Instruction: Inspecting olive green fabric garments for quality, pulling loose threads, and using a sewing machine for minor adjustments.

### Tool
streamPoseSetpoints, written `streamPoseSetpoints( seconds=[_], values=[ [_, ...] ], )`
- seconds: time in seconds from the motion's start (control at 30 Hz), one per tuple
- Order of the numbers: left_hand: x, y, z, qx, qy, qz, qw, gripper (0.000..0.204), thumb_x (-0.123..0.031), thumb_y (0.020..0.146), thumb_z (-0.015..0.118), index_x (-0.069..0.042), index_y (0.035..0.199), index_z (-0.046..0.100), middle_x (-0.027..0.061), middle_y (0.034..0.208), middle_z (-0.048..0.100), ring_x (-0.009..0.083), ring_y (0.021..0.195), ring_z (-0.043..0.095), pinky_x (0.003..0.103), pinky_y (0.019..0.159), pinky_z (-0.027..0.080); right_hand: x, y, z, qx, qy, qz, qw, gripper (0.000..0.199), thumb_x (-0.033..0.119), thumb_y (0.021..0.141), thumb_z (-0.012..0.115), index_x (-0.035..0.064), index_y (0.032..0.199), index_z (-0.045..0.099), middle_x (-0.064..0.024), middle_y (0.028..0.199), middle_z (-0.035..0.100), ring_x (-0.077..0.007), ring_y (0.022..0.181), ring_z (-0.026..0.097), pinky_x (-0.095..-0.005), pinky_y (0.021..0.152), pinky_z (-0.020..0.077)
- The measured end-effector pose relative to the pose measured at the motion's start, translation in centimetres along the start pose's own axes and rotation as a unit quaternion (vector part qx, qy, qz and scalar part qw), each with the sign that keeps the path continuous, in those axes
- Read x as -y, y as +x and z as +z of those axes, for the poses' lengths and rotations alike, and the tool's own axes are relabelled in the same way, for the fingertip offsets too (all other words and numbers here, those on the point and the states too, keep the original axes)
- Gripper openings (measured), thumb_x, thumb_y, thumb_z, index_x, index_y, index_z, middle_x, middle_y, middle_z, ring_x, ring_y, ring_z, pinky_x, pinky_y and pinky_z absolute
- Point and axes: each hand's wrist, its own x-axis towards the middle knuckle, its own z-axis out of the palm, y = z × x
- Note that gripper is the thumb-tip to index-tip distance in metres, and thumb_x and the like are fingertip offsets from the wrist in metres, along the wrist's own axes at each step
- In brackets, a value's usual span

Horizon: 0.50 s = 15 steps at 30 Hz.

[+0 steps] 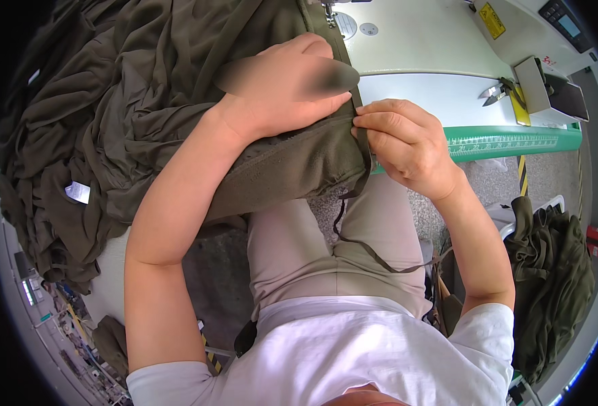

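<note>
My left hand (282, 84) lies flat on an olive green garment (143, 95), pressing it down on the white sewing machine table (421, 81); its fingers are blurred. My right hand (404, 142) pinches the garment's folded edge at the table's front, thumb and fingers closed on the fabric. A narrow olive strap (370, 250) hangs from that edge down across my lap. The sewing machine's needle area (329, 13) sits just beyond my left fingertips.
A big heap of the same olive fabric (49, 169) spreads to the left. A green ruler strip (509, 142) edges the table. Small snips (494, 95) lie at right near the machine's control box (549, 88). More olive garments (549, 271) hang at lower right.
</note>
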Motion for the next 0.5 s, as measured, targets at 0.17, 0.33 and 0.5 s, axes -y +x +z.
streamPoseSetpoints(
  seconds=[0.17,0.33,0.5],
  values=[
    [0.4,0.3,1.0,-0.086,0.029,0.053,0.994,0.046,-0.036,0.082,0.075,-0.001,0.109,0.066,0.0159,0.121,0.065,0.0332,0.113,0.062,0.042,0.096,0.051,0.1,0.1,-0.2,0.017,0.017,0.024,0.999,0.02,-0.004,0.061,0.069,-0.0021,0.081,0.067,-0.0116,0.098,0.07,-0.0296,0.091,0.07,-0.0378,0.073,0.0598],
    [0.6,0.2,0.9,-0.035,0.051,0.037,0.997,0.056,-0.035,0.082,0.076,-0.002,0.125,0.064,0.0156,0.132,0.06,0.0332,0.123,0.057,0.042,0.103,0.048,0.0,0.4,-0.5,0.032,0.03,0.031,0.999,0.02,-0.004,0.061,0.069,-0.002,0.08,0.066,-0.0116,0.097,0.069,-0.0296,0.09,0.07,-0.0378,0.073,0.0599],
    [0.9,0.4,0.9,-0.035,0.046,0.028,0.998,0.057,-0.034,0.081,0.077,-0.005,0.128,0.064,0.0153,0.133,0.059,0.0334,0.121,0.058,0.041,0.101,0.049,-0.7,1.0,-0.7,0.068,0.028,0.029,0.997,0.02,-0.004,0.061,0.07,-0.0021,0.081,0.066,-0.0118,0.096,0.069,-0.03,0.088,0.07,-0.0374,0.071,0.059]
  ],
)
